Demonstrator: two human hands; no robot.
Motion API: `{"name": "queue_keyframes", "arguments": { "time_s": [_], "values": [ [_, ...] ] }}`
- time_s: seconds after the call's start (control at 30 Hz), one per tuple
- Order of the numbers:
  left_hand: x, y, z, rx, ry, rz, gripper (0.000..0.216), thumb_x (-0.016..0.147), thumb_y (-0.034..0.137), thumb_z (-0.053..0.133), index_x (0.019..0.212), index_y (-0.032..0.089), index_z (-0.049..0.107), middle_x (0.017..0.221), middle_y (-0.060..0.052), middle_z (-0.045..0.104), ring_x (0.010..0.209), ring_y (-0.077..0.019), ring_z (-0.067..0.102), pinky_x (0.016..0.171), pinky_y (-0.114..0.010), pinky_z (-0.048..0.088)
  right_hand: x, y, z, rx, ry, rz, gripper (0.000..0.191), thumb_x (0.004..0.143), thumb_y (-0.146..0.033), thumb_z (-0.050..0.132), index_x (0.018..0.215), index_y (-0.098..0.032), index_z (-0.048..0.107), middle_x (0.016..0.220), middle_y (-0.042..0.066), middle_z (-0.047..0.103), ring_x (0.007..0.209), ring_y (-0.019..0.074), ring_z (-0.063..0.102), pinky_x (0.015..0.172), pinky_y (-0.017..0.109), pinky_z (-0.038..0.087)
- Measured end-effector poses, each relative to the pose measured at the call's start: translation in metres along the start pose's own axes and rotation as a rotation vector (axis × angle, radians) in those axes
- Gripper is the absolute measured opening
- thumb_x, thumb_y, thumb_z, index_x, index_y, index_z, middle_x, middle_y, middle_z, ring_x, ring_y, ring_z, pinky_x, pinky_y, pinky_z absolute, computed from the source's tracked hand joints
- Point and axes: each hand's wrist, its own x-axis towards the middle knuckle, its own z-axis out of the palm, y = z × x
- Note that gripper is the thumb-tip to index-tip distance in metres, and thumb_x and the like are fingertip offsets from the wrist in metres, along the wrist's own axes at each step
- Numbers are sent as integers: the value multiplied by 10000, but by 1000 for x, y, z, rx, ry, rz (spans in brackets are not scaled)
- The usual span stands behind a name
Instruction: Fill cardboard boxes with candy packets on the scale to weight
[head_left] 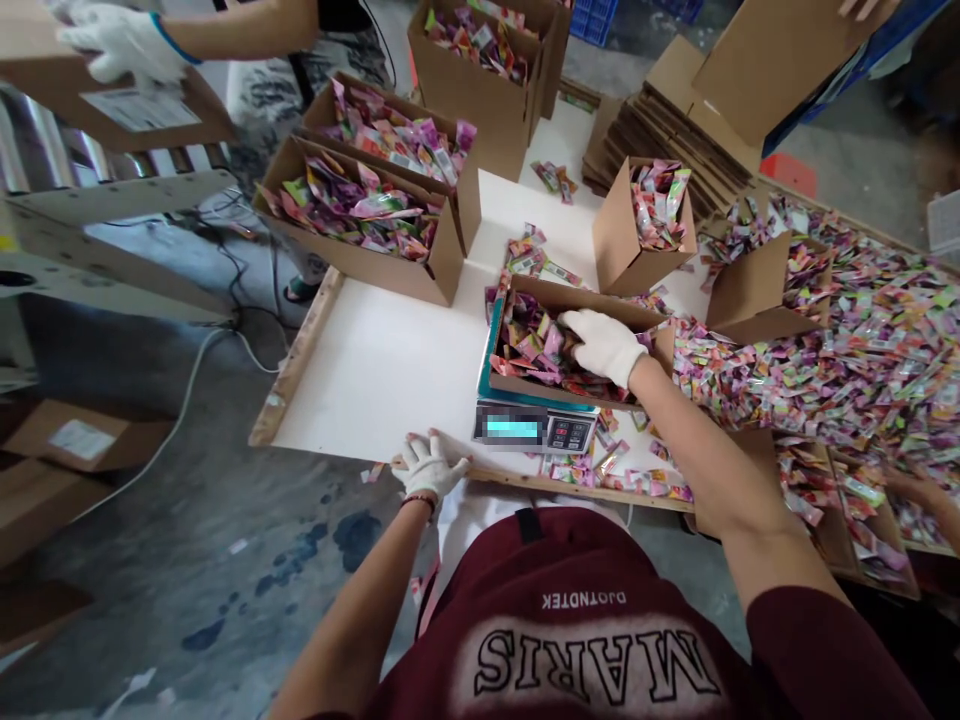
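Observation:
My right hand (606, 346), in a white glove, reaches into an open cardboard box (589, 383) of small colourful packets (529, 335). Its fingers are bent and closed on packets, with the tips partly hidden. Beneath the box is a digital scale (517, 428), whose lit display is blurred out. My left hand (430, 465), also gloved, lies on the front edge of the white table (360, 365) with its fingers apart. It holds nothing.
Packet-filled boxes (356, 265) stand at the back left, and a smaller filled box (619, 235) is behind the scale. Loose packets (885, 330) cover the right side. Flattened cardboard (645, 135) is stacked behind. At upper left, another person's gloved hand (131, 45) touches a carton on rollers.

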Motion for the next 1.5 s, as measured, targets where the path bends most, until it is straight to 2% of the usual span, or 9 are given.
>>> {"name": "queue_keyframes", "arguments": {
  "time_s": [0.23, 0.4, 0.53, 0.67, 0.87, 1.0, 1.17, 1.3, 1.5],
  "values": [
    [1, -1, 0, -28, 11, 9, 1036, 866, 646, 528, 1668, 82, 195, 1726, -320, 26, 1607, -493, 23, 1196, -761, 123, -42, 22, -14, 433, 379, -180, 227, 799, -104, 555, 897, -193, 739, 1149, 82, 744, 1264, 255, 638, 1143, 407, 481],
    [0, -1, -4, -88, 6, 8, 1051, 845, 635, 563, 1664, 79, 211, 1724, -324, 31, 1609, -492, 8, 1182, -789, 89, -94, 32, -32, 627, 579, 38, 196, 933, -391, 624, 1024, -224, 668, 852, 19, 706, 656, 170, 655, 668, 333, 576],
    [-2, -1, -6, -142, -1, 20, 1041, 829, 597, 595, 1656, 77, 235, 1726, -321, 30, 1610, -492, -9, 1199, -767, 90, -151, 63, -55, 438, 781, 196, 323, 935, -550, 621, 1039, -245, 648, 856, 40, 679, 635, 191, 618, 637, 359, 547],
    [-3, -3, -18, -241, 1, 30, 964, 779, 543, 643, 1585, 78, 391, 1694, -333, 178, 1598, -513, 73, 1205, -748, 146, -194, 113, -45, 60, 725, 467, 427, 865, -615, 648, 1025, -219, 661, 899, 107, 696, 833, 303, 676, 798, 457, 559],
    [8, -15, -77, -466, 40, 92, 652, 792, 574, 603, 1279, 142, 648, 1376, -271, 611, 1345, -453, 556, 1126, -587, 441, -215, 153, -8, -18, 650, 532, 354, 876, -545, 558, 861, -207, 662, 903, 193, 707, 999, 393, 688, 915, 554, 553],
    [22, -7, -138, -573, 149, 175, 677, 844, 584, 558, 1341, 126, 609, 1326, -223, 656, 1314, -383, 586, 1171, -516, 426, -196, 109, -23, 184, 633, 365, 359, 970, -541, 543, 820, -243, 678, 790, 96, 711, 815, 286, 706, 866, 467, 579],
    [11, 45, -213, -686, 345, 398, 732, 897, 645, 545, 1433, 148, 580, 1300, -149, 693, 1206, -311, 636, 1183, -477, 427, -145, 36, -42, 514, 623, -24, 387, 965, -419, 641, 1296, -218, 656, 1196, 91, 740, 877, 208, 713, 908, 399, 576],
    [-22, 76, -230, -595, 421, 548, 668, 957, 606, 481, 1425, 142, 594, 1420, -156, 642, 1255, -295, 619, 1200, -467, 422, -122, 60, -6, 584, 664, -4, 421, 954, -408, 649, 1318, -197, 633, 1177, 87, 725, 798, 164, 668, 847, 349, 561],
    [-52, 53, -200, -564, 261, 435, 731, 927, 648, 475, 1409, 112, 597, 1450, -185, 615, 1294, -321, 608, 1172, -458, 459, -110, 160, 99, 581, 727, 515, 372, 993, -438, 495, 1089, -138, 694, 889, 76, 696, 779, 186, 616, 776, 355, 553]
  ]
}}
